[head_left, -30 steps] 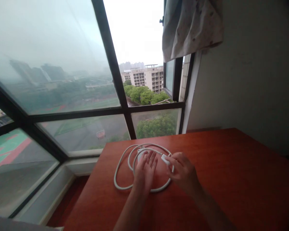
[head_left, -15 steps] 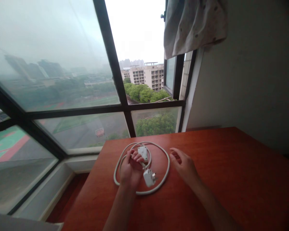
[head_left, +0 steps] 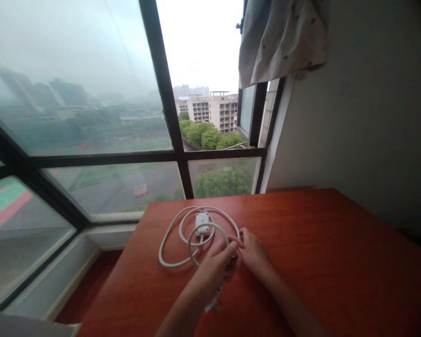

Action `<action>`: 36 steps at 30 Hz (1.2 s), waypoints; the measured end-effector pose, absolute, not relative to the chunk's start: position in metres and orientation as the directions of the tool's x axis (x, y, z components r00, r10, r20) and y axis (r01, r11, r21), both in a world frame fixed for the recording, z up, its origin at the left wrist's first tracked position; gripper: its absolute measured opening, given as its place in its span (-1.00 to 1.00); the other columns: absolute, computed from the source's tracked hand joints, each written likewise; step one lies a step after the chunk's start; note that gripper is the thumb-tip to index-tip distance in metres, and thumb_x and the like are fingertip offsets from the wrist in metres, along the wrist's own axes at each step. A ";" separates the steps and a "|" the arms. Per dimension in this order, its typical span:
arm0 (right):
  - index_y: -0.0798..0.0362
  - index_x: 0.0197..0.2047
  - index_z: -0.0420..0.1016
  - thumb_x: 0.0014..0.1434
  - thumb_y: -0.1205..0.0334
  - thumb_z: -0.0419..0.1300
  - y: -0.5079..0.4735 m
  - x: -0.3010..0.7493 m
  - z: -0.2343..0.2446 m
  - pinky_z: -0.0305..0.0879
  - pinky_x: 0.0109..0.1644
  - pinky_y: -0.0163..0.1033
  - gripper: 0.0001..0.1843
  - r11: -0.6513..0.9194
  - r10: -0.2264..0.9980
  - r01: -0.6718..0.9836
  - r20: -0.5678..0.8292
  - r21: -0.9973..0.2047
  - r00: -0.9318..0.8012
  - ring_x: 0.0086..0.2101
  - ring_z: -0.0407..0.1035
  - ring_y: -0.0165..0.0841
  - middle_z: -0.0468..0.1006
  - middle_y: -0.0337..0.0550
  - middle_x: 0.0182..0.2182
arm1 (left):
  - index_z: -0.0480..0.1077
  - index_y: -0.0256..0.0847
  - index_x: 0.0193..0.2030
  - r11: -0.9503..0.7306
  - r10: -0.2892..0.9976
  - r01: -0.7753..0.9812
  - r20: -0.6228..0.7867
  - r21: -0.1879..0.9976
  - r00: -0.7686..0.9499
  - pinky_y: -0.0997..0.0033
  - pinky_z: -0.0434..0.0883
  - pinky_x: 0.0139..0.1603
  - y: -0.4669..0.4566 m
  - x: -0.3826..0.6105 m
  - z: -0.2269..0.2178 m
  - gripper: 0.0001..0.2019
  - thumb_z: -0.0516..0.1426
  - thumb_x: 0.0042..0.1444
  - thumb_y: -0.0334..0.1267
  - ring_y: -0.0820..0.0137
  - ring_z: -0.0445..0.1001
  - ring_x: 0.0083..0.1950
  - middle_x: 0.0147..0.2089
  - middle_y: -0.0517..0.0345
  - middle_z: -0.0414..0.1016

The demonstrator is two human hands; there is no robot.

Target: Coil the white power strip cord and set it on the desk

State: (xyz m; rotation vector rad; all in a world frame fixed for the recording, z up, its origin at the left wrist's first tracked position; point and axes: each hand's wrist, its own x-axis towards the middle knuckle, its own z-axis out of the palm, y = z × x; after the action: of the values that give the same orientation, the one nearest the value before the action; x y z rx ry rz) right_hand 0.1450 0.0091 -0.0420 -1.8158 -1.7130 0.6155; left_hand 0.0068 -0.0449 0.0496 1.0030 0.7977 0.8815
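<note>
A white power cord [head_left: 160, 248] lies in loose loops on the reddish-brown table [head_left: 301, 234]. Inside the loops rests a white box-like end [head_left: 202, 223], flat on the wood. My left hand [head_left: 219, 262] is closed around the cord, and one loop arches up from it. Below that hand hangs the white plug [head_left: 214, 302], partly hidden by my fingers and blurred. My right hand [head_left: 253, 250] pinches the cord just right of the left hand, their fingertips meeting or nearly so.
Beyond the table's far edge stands a dark-framed window [head_left: 108, 160], one pane swung open at the right. A spotted curtain [head_left: 282, 42] hangs above it. A grey wall [head_left: 365, 117] rises at the right, and a pale ledge [head_left: 115, 234] runs at the left.
My left hand has moved right and turned over, carrying the plug end down and lifting a loop. My right hand has come left and closed on the cord.
</note>
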 end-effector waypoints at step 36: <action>0.04 -0.24 0.46 0.04 0.07 0.31 0.002 0.156 0.008 0.21 -0.46 -0.36 -0.73 0.144 0.955 -0.245 0.199 -0.959 -0.218 -0.41 0.37 -0.40 0.51 -0.21 -0.38 | 0.44 -0.25 -0.13 -0.195 0.967 0.263 0.140 0.945 0.213 0.42 0.35 -0.24 -0.022 0.006 0.036 -0.60 -0.07 0.28 0.01 0.31 0.48 -0.23 -0.22 0.01 0.53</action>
State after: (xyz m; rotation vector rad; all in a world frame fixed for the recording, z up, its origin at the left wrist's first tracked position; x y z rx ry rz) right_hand 0.1564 0.0023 0.0078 -0.7876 -1.2849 1.3482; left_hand 0.0064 -0.0220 0.0362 1.6325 1.1785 1.0354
